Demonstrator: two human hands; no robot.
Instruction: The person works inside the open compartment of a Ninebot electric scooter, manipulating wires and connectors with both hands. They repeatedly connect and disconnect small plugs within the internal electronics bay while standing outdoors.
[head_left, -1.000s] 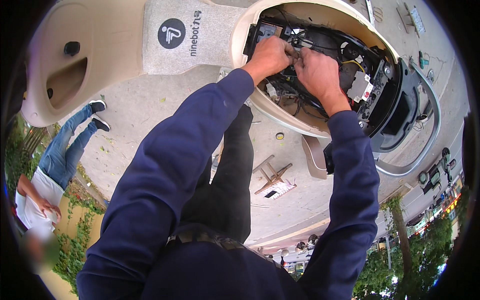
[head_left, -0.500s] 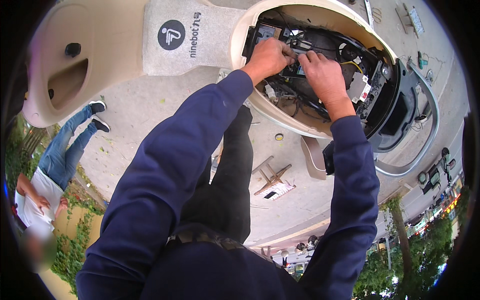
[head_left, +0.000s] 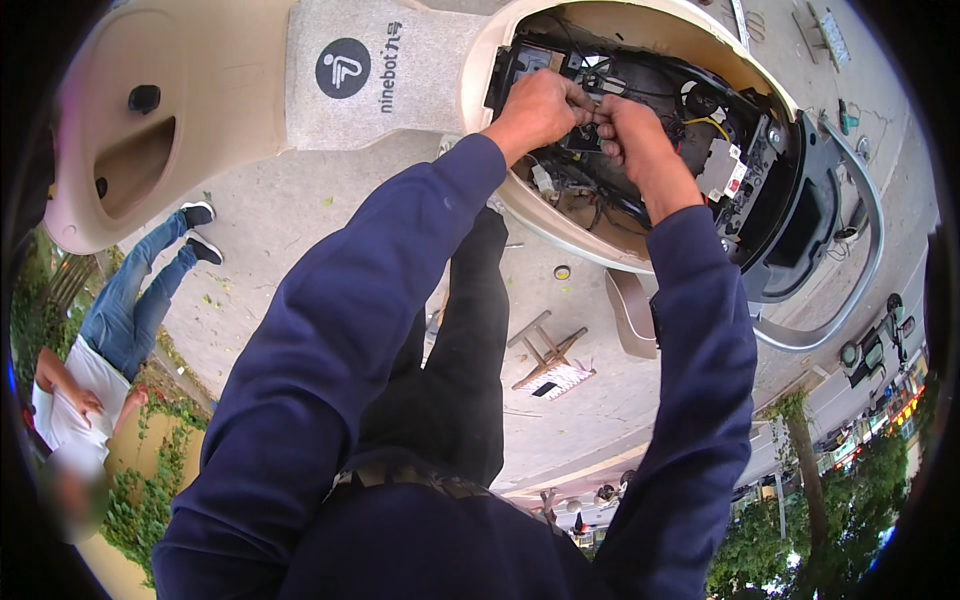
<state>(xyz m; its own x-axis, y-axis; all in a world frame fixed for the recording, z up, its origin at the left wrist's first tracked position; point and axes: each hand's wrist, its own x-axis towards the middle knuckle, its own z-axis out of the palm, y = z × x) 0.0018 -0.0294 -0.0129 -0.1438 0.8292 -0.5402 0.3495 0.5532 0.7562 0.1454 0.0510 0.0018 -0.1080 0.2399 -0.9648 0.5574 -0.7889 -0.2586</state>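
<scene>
Both hands are inside the open body of a beige electric scooter (head_left: 540, 221), above its exposed wiring. My left hand (head_left: 545, 108) is closed, thumb and fingers pinched together. Against its fingertips, my right hand (head_left: 632, 132) is closed in a pinch too. Whatever small piece lies between the fingertips is hidden; it may be part of the wiring. Black cables and dark parts surround the hands. A yellow wire (head_left: 712, 124) and a white box-shaped part (head_left: 722, 172) lie to the right of my right hand. A white connector (head_left: 543, 181) sits below my left hand.
The scooter's grey footboard (head_left: 420, 75) extends left. A silver rail (head_left: 868, 265) curves around its right end. On the pavement are a small folding stool (head_left: 550, 365), a roll of tape (head_left: 562, 272) and a beige panel (head_left: 630, 315). A person in jeans (head_left: 135, 300) stands at left.
My right hand has shifted slightly up and left and turned, its fingers curling in against the left fingertips. My left hand has moved slightly upward.
</scene>
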